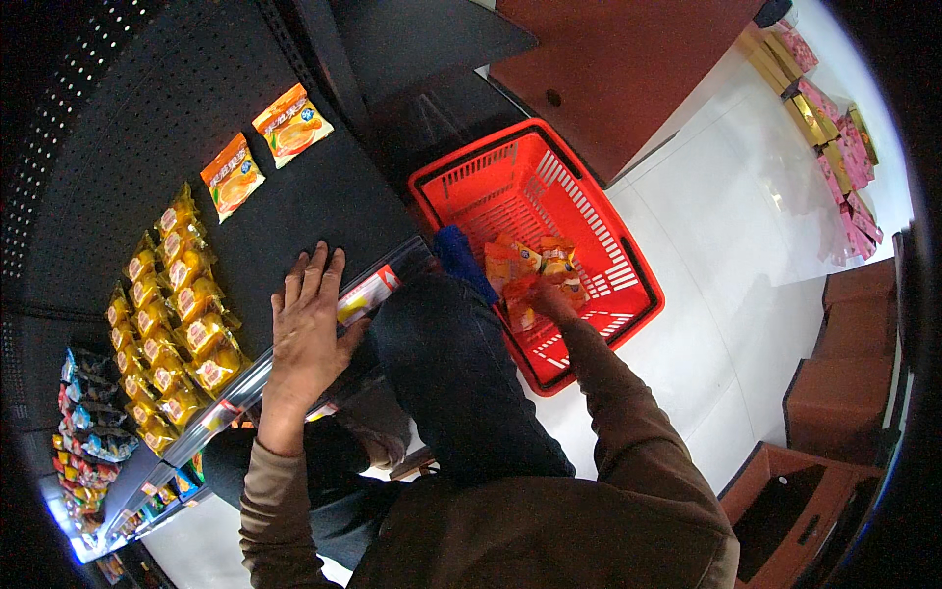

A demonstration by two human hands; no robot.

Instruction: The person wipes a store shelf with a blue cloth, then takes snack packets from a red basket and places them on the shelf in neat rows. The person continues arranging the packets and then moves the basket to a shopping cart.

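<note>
My left hand lies spread on the front edge of a black metal shelf, beside a price label strip, holding nothing. My right hand reaches down into a red plastic shopping basket at a cluster of orange snack packets; its fingers are blurred and partly hidden, so a grip cannot be made out. A blue basket handle crosses the basket's near side. Two orange-and-cream packets with fruit pictures lie apart on the shelf.
Rows of yellow-wrapped cakes stand left of my left hand, with colourful small packets beyond. A brown panel rises behind the basket. Brown bins stand at lower right. Pink and gold boxes are at upper right.
</note>
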